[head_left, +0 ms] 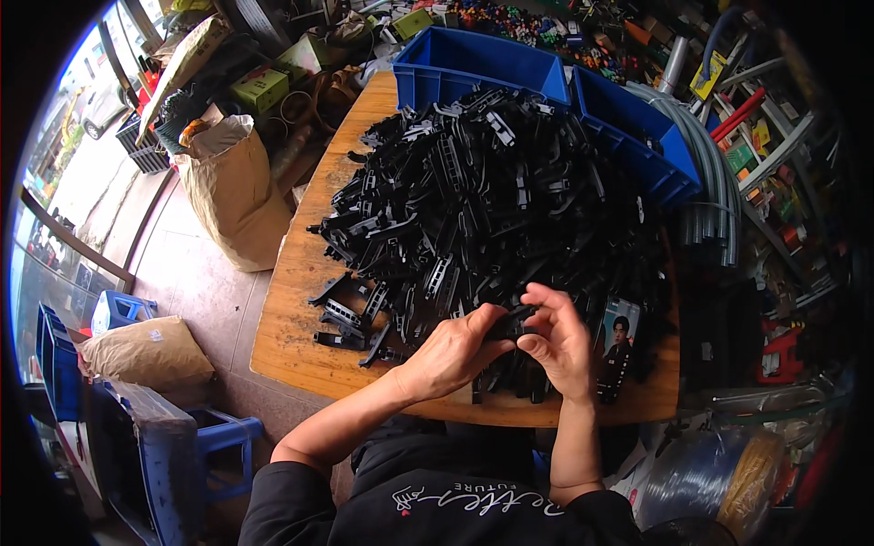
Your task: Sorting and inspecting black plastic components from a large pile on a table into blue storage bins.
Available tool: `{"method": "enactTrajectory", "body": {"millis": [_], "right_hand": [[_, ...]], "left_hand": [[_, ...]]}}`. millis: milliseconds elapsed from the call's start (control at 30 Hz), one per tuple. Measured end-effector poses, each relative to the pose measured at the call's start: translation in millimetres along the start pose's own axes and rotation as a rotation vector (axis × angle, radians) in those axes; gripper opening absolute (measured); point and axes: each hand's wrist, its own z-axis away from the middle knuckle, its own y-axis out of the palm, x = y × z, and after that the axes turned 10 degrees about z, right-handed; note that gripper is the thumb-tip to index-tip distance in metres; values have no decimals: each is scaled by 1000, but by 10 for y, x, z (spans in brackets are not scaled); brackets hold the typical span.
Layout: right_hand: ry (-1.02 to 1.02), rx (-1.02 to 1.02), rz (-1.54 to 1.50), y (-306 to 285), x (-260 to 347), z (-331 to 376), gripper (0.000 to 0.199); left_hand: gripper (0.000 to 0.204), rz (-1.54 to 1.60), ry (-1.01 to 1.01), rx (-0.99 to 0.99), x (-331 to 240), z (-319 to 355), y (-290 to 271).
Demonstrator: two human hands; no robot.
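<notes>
Near the front edge of the wooden table [296, 309], both my hands meet at a small black plastic part [513, 323]. My left hand [446, 357] pinches it between thumb and fingers from the left. My right hand [560, 346] has its thumb and fingertips closed about the part's right side. Fingers cover much of the piece, so its exact kind does not show. Behind and around my hands spreads a large heap of similar black plastic parts [455, 209], long and narrow, some with slotted lighter faces.
Right of my right hand a phone [617, 341] with a lit screen rests against the heap. Two blue bins [487, 68] stand at the table's back. On the floor at left are a brown paper sack [228, 196] and a blue stool [223, 446]. Grey hose coils [715, 182] lie right.
</notes>
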Motion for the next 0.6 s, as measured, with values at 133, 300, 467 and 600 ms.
{"method": "enactTrajectory", "body": {"millis": [133, 300, 467, 600], "right_hand": [[151, 129, 2, -61, -68, 19, 50], [81, 33, 70, 11, -16, 84, 42], [63, 15, 55, 34, 27, 133, 32], [91, 58, -97, 42, 41, 153, 29]], "left_hand": [[31, 31, -6, 32, 5, 31, 7], [31, 3, -37, 33, -30, 51, 8], [25, 22, 177, -82, 23, 101, 70], [25, 85, 202, -135, 49, 142, 82]]}}
